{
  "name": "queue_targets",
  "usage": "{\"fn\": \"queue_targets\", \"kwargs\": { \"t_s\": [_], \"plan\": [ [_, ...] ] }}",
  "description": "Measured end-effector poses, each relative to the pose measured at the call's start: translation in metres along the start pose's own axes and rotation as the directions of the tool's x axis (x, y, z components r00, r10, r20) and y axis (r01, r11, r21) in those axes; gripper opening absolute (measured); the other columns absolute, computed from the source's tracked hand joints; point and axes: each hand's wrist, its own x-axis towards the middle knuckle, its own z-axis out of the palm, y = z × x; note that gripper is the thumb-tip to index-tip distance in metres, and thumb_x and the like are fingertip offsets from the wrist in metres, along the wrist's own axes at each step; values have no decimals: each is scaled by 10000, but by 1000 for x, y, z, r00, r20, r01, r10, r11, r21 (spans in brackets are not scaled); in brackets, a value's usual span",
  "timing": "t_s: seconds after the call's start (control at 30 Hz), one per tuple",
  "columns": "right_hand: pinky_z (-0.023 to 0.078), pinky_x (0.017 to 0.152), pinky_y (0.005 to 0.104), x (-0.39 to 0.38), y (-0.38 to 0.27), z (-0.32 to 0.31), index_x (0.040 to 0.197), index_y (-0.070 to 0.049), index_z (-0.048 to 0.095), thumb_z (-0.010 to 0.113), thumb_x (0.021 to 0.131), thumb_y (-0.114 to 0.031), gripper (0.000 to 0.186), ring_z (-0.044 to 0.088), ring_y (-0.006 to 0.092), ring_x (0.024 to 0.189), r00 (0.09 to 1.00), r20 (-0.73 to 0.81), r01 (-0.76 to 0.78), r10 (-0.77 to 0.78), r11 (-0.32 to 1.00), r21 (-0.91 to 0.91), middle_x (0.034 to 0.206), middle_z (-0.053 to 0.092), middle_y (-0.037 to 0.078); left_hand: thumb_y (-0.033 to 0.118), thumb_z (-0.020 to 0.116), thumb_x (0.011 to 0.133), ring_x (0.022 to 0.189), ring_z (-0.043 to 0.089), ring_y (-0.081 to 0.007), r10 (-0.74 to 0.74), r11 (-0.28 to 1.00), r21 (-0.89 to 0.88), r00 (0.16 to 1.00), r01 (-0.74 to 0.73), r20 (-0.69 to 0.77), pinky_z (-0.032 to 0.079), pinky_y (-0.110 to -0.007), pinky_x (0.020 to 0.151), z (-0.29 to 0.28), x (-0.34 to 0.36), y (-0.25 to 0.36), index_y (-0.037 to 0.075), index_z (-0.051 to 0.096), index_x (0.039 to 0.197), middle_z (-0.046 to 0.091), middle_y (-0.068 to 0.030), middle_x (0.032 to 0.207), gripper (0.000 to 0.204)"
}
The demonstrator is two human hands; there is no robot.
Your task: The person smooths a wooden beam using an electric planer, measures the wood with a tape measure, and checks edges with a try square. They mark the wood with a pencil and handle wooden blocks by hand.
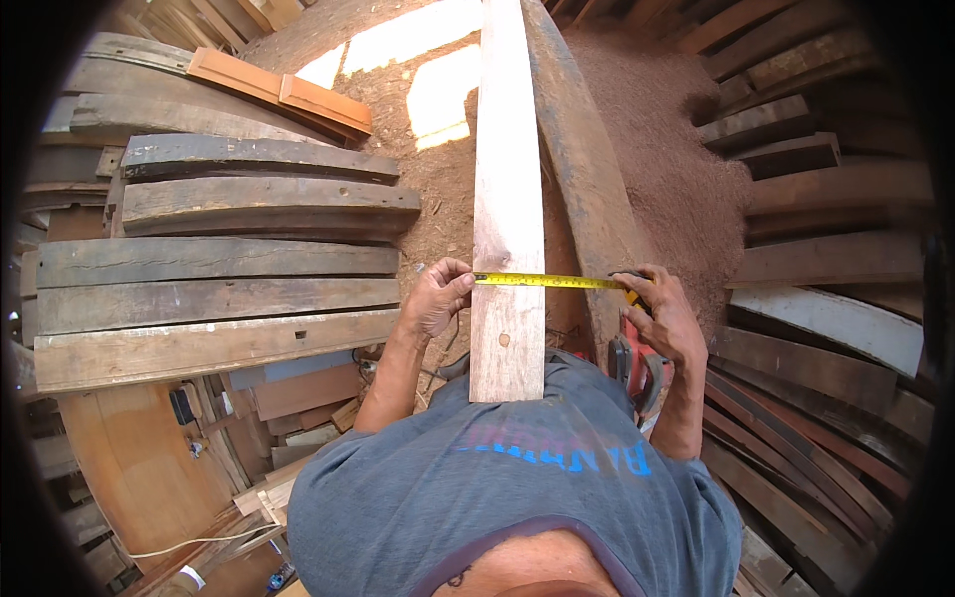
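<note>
With the left hand (438,297) pinching the yellow tape (567,282) at the left edge of the pale plank (507,199) running lengthwise ahead, and the right hand (668,310) seemingly gripping its partly hidden other end, best keep it taut and square.

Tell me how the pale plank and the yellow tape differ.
The pale plank is broad bare wood; the yellow tape is a thin strip with dark markings. The pale plank runs lengthwise away from the person; the yellow tape stretches crosswise over it, between left hand and right hand. Both are longer than they are wide.
</note>
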Motion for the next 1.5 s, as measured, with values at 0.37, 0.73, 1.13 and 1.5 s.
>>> {"fn": "queue_targets", "kwargs": {
  "t_s": [0.37,0.73,1.13,1.5],
  "plan": [
    [428,1087,447,0,-3,-4,1353,-206,652,756,824,-98,550,519,372,1260,1000,19,-16,16,1000,-4,1381,539,172,169,786,905,737,639,-100,3,1000,13,1000,-3,-4,581,-253,631,-2,0,-4,73,628,1019,666,-10,890,217],
    [450,1048,446,15,0,-5,1307,-139,663,707,825,-151,484,558,360,1214,997,70,20,-20,1000,5,1279,603,175,270,787,911,734,633,-106,27,997,70,998,-24,-50,568,-257,657,-12,6,-11,72,585,1157,654,-26,919,376],
    [481,1042,439,169,7,-21,1288,-159,689,693,863,-175,425,594,336,1175,987,-155,10,-42,980,-199,1298,606,155,214,594,1002,1258,534,-194,300,934,189,953,-304,52,439,-296,1055,28,76,-6,-42,177,1597,534,-166,1415,770],
    [483,1070,417,183,19,-11,1311,-172,674,707,901,-177,411,549,279,1242,997,-69,-26,17,992,-125,1343,549,125,110,533,1003,1369,464,-210,252,960,114,966,-257,53,359,-320,1145,31,68,-3,-50,226,1586,453,-171,1527,678]
  ]
}}
